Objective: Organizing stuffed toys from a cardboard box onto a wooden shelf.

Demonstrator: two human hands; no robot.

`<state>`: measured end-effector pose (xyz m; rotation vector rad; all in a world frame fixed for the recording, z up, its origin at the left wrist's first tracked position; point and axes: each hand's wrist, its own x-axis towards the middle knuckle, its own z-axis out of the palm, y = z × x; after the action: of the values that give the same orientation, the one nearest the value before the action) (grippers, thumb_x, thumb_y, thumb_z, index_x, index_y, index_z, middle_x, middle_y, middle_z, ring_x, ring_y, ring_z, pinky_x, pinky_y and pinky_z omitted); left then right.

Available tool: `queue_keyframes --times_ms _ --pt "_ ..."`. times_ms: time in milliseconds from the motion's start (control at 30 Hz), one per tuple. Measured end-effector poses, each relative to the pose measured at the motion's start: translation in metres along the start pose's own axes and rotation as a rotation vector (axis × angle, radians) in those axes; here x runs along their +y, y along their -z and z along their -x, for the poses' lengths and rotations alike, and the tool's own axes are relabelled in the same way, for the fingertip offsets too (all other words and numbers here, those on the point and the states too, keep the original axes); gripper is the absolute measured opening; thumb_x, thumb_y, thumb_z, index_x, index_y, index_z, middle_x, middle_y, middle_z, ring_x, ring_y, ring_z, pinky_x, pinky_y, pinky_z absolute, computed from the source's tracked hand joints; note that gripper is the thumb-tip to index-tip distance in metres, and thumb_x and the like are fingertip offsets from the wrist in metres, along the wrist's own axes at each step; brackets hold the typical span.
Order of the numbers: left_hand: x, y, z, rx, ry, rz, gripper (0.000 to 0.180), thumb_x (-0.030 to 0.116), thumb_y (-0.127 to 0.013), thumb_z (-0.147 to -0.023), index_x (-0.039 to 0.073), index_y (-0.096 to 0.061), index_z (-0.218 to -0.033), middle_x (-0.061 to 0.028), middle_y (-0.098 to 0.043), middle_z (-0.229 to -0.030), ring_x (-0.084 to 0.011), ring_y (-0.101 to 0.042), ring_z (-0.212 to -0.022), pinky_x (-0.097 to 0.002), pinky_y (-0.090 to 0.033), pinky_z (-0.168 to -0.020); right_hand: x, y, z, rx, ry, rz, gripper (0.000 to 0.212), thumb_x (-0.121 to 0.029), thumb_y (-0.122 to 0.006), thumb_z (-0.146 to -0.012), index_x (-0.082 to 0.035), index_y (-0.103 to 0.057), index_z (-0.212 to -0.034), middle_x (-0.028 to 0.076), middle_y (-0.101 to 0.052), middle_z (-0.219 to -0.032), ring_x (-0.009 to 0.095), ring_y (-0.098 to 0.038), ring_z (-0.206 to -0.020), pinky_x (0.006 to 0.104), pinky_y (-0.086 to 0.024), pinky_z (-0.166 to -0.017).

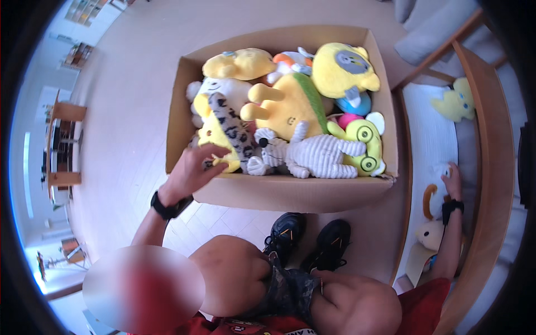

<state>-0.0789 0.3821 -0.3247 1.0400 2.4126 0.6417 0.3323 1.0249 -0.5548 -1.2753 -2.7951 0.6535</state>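
Note:
A large cardboard box (290, 194) full of plush toys stands in front of my knees. At its near left corner is my left hand (196, 169), fingers apart, beside a yellow plush toy (215, 134) and a black-spotted plush piece (230, 125). Along the near wall lie a grey-white ribbed plush animal (315, 156) and a green plush frog (365, 144). Off to the right, my right hand (453, 183) reaches onto a low wooden shelf, its fingers closed around a small white plush (444, 170). How much of that plush lies under the fingers is hidden.
On the wooden shelf (481, 111) rest a pale yellow plush (455, 100), a curved brown plush part (429, 201) and a cream plush (430, 234). Grey fabric (430, 28) hangs at the far right. My shoes (329, 243) are near the box.

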Motion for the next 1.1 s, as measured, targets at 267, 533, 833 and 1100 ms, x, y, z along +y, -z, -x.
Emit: queue_keyframes --times_ms 267,533,833,1100 --pt "-0.068 0.039 -0.050 0.020 0.175 0.015 0.034 0.019 -0.067 -0.087 -0.003 -0.063 -0.112 -0.0125 -0.070 -0.100 -0.0190 -0.067 -0.085 -0.0309 -0.054 -0.077 -0.160 0.010 0.037 0.285 0.131 0.213 0.060 -0.003 -0.069 -0.079 -0.006 -0.046 -0.134 0.021 -0.034 -0.147 0.035 -0.039 -0.133 0.0408 -0.033 -0.110" --pt "-0.113 0.047 -0.146 0.179 0.564 0.954 0.050 0.035 -0.063 -0.092 -0.002 -0.047 -0.121 -0.0167 -0.059 -0.106 -0.0215 -0.064 -0.093 -0.0309 -0.057 -0.082 -0.306 0.028 0.086 0.190 0.438 -0.430 0.030 -0.002 -0.064 -0.081 0.000 -0.060 -0.110 0.016 -0.044 -0.143 0.031 -0.043 -0.131 0.0402 -0.032 -0.108" --pt "-0.156 0.027 -0.209 0.257 0.527 1.105 0.040 0.024 -0.059 -0.095 0.003 -0.046 -0.126 -0.0149 -0.057 -0.113 -0.0261 -0.062 -0.100 -0.0370 -0.058 -0.084 -0.332 0.024 0.119 0.156 0.477 -0.542 0.022 -0.002 -0.064 -0.081 -0.002 -0.062 -0.103 0.017 -0.053 -0.133 0.033 -0.050 -0.123 0.0387 -0.040 -0.102" --pt "-0.134 0.018 -0.186 0.336 0.385 1.016 0.029 0.017 -0.057 -0.095 0.005 -0.049 -0.120 -0.0090 -0.059 -0.113 -0.0188 -0.062 -0.100 -0.0324 -0.056 -0.081 -0.329 0.008 0.126 0.065 0.502 -0.488 0.017 -0.002 -0.063 -0.083 -0.001 -0.062 -0.100 0.014 -0.058 -0.125 0.033 -0.049 -0.125 0.0401 -0.041 -0.102"
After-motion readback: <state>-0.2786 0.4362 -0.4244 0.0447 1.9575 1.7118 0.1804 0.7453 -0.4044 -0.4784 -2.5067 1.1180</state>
